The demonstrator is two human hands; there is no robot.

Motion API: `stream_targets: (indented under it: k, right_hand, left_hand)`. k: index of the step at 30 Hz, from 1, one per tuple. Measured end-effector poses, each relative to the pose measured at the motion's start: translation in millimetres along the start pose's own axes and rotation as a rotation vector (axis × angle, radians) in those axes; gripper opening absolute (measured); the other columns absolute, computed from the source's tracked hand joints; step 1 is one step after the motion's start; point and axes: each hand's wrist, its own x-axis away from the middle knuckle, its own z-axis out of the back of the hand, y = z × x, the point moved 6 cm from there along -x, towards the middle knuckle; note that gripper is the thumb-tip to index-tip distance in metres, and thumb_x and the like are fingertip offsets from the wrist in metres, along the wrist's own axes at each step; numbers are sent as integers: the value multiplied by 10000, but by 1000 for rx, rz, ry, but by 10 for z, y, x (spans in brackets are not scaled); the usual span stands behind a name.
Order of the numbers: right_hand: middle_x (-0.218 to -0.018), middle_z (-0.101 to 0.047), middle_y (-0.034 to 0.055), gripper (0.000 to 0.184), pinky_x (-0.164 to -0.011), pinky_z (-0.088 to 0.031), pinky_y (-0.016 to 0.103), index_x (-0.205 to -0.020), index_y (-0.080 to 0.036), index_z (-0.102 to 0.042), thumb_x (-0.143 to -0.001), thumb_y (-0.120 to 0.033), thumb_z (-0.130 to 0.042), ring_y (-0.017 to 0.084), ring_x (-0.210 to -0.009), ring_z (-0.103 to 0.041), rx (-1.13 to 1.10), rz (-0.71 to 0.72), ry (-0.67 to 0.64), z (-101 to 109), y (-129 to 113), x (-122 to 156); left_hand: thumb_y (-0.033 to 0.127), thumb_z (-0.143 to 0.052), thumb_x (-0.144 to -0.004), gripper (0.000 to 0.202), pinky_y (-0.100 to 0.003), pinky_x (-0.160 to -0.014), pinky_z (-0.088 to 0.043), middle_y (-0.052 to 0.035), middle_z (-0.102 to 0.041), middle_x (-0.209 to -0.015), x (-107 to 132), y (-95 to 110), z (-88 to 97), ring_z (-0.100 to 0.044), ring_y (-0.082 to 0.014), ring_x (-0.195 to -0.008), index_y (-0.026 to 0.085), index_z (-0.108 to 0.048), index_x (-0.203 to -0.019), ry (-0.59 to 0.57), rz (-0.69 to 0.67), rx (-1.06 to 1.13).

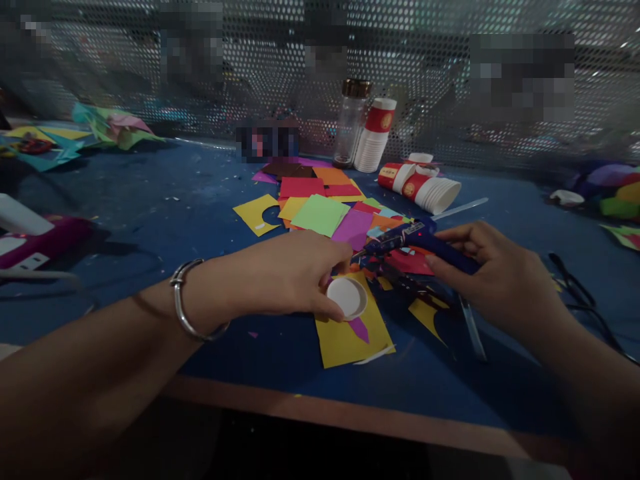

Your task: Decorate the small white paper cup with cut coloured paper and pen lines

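Between the thumb and fingers of my left hand (285, 273) is a small white paper cup base (347, 298), its round hollow facing up toward me. A yellow paper sheet (345, 343) with a purple paper piece (359, 329) on it lies below. My right hand (493, 273) is closed round the handle of a dark blue glue gun (450, 253). Its nozzle points left, close to my left fingers and the cup base; whether it touches cannot be seen. A clear glue stick (473, 330) lies under my right hand.
Coloured paper sheets (320, 215) are heaped mid-table. Behind them stand a glass bottle (350, 123) and stacked paper cups (375, 137), with more paper cups (420, 187) lying down. A power strip (35, 243) is at left, a black cord (575, 280) at right. A perforated metal screen (425, 60) closes the back.
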Motion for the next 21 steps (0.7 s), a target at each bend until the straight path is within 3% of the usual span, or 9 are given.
stream_targets:
  k: [5, 10, 13, 16, 21]
  right_hand:
    - [-975, -795, 116, 276, -761, -564, 392, -946, -242, -643, -795, -471, -667, 313, -956, -755, -28, -37, 48, 43, 32, 12]
    - [-841, -750, 74, 376, -701, -568, 422, -857, -262, -668, -616, -549, -694, 305, -843, -729, -122, -50, 204, 88, 121, -16]
    - [-840, -732, 66, 404, -725, -566, 437, -855, -264, -684, -567, -547, -696, 299, -841, -714, -125, -64, 252, 102, 160, -41]
    - [-833, -717, 69, 409, -719, -554, 429, -856, -260, -685, -570, -554, -685, 291, -833, -697, -101, -80, 285, 138, 164, -47]
    - [-807, -704, 80, 439, -702, -533, 413, -862, -249, -683, -578, -582, -656, 288, -818, -682, -90, -94, 299, 182, 161, -46]
  left_hand:
    - [603, -766, -772, 505, -283, -638, -348, -34, -716, -986, 53, -100, 104, -603, -195, -775, 217, -665, -1082, 44, -17, -6]
    - [374, -628, -914, 249, -273, -698, -377, -40, -713, -926, -31, -192, 180, -600, -165, -765, 178, -734, -1025, 124, 53, -9]
    - [332, -582, -935, 249, -276, -687, -384, -45, -724, -876, -164, -205, 131, -597, -161, -747, 155, -757, -953, 158, 87, 60]
    - [259, -573, -923, 226, -276, -719, -404, -58, -750, -949, -289, -187, 45, -628, -172, -830, 150, -761, -984, 116, 86, 96]
    - [242, -588, -886, 183, -282, -693, -405, -58, -735, -906, -378, -153, -13, -610, -167, -785, 153, -747, -884, 27, 55, 130]
